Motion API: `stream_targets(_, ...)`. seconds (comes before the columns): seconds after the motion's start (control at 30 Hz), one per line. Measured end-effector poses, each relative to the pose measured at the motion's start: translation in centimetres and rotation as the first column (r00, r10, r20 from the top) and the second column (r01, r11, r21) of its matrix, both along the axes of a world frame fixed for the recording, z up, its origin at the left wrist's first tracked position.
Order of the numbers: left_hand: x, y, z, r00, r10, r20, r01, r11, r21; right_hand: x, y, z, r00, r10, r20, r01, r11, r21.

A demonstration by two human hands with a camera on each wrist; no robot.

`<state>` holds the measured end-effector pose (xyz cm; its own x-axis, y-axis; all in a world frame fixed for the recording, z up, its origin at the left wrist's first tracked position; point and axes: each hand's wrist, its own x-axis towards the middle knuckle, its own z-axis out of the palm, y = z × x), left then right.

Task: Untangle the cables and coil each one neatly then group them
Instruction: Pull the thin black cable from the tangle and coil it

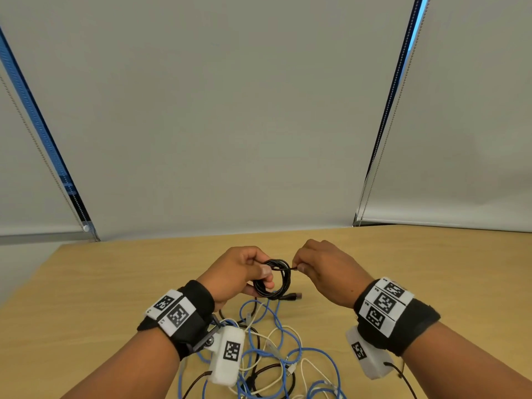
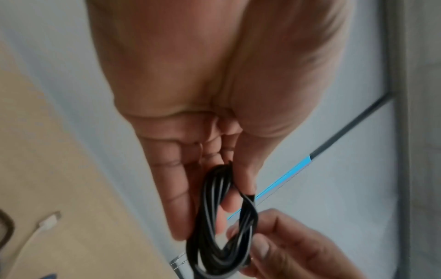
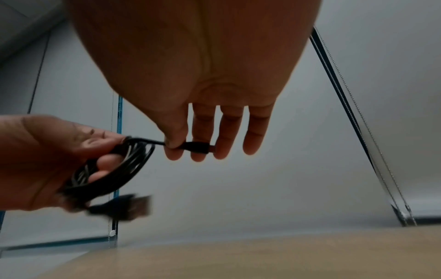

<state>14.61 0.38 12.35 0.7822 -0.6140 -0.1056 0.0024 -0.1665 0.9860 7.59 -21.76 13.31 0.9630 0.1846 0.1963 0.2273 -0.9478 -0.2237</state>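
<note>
A black cable is wound into a small coil held above the table. My left hand grips the coil with thumb over the loops and fingers through them. My right hand pinches the cable's free end plug between thumb and fingers, just right of the coil. The other plug, a USB connector, hangs below the coil. A tangle of blue, white and dark cables lies on the table under my wrists.
The wooden table runs to the wall, where window blinds hang with bead chains at both sides. A white plug lies on the table left of my hand.
</note>
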Motion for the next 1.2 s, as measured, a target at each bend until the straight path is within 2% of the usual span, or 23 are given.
stream_targets(0.07,-0.1,-0.1,-0.2,0.999,0.024,-0.042,-0.026,0.998,-0.064,0.0,0.0,-0.6,1.000,0.005,0.004,-0.006,0.998,0.055)
stream_targets(0.17,-0.3,-0.2,-0.5,0.978,0.000,-0.210,-0.038,0.984,-0.176,0.0,0.4,-1.3,1.000,0.004,-0.015,0.000,0.970,0.243)
stream_targets(0.23,-0.3,-0.2,-0.5,0.952,-0.023,-0.305,-0.054,0.969,-0.241,-0.2,0.9,-1.7,0.999,-0.020,-0.051,0.042,0.884,0.466)
stream_targets(0.3,-0.6,-0.3,-0.5,0.949,-0.043,-0.313,-0.033,0.972,-0.232,-0.3,1.3,-1.9,0.997,-0.060,-0.044,0.074,0.797,0.600)
stream_targets(0.43,-1.1,-0.6,-0.9,0.983,-0.048,-0.177,0.030,0.994,-0.106,0.2,0.8,-1.2,0.987,-0.085,0.137,0.020,0.910,0.415)
stream_targets(0.5,-1.1,-0.7,-0.8,0.988,-0.061,-0.142,0.048,0.994,-0.094,0.3,0.7,-0.8,0.986,-0.061,0.157,0.005,0.941,0.339)
stream_targets(0.57,-1.0,-0.7,-0.6,0.988,-0.073,-0.138,0.056,0.991,-0.118,0.4,0.9,-0.8,0.990,-0.072,0.124,0.020,0.926,0.376)
stream_targets(0.6,-1.0,-0.8,-0.5,0.988,-0.073,-0.139,0.053,0.988,-0.143,0.5,1.1,-0.9,0.992,-0.088,0.088,0.040,0.895,0.443)
stream_targets(0.63,-1.0,-0.9,-0.5,0.989,-0.064,-0.133,0.041,0.985,-0.168,0.5,1.5,-1.1,0.994,-0.107,0.032,0.073,0.837,0.542)
stream_targets(0.67,-1.0,-1.0,-0.5,0.992,-0.044,-0.115,0.023,0.983,-0.181,0.5,1.8,-1.3,0.992,-0.118,-0.044,0.117,0.744,0.658)
stream_targets(0.73,-1.0,-1.3,-0.6,0.999,0.019,-0.036,-0.025,0.986,-0.164,0.3,2.5,-1.6,0.973,-0.076,-0.216,0.227,0.457,0.860)
stream_targets(0.8,-0.9,-1.6,-0.8,0.993,0.086,0.078,-0.077,0.990,-0.116,0.1,2.9,-1.7,0.944,0.030,-0.329,0.319,0.176,0.931)
stream_targets(0.83,-0.9,-1.7,-0.9,0.984,0.115,0.134,-0.103,0.990,-0.094,0.0,2.9,-1.7,0.932,0.076,-0.355,0.349,0.090,0.933)
stream_targets(0.9,-0.8,-1.8,-1.1,0.961,0.171,0.218,-0.159,0.985,-0.069,-0.3,2.8,-1.6,0.918,0.130,-0.375,0.376,0.017,0.926)
stream_targets(0.97,-0.8,-2.1,-1.3,0.932,0.230,0.279,-0.221,0.973,-0.065,-0.5,2.5,-1.6,0.916,0.148,-0.372,0.373,0.021,0.928)
stream_targets(1.0,-0.9,-2.4,-1.4,0.915,0.257,0.311,-0.250,0.966,-0.060,-0.6,2.5,-1.7,0.918,0.140,-0.372,0.367,0.062,0.928)
stream_targets(1.03,-1.1,-2.6,-1.5,0.895,0.282,0.345,-0.281,0.958,-0.054,-0.6,2.5,-1.7,0.922,0.110,-0.372,0.357,0.138,0.924)
stream_targets(1.1,-1.4,-3.0,-1.8,0.859,0.327,0.393,-0.333,0.941,-0.056,-0.5,2.9,-1.7,0.937,-0.004,-0.349,0.327,0.355,0.876)
stream_targets(1.2,-1.3,-3.1,-2.3,0.850,0.355,0.389,-0.360,0.931,-0.064,-0.1,3.2,-1.4,0.956,-0.146,-0.254,0.284,0.669,0.686)
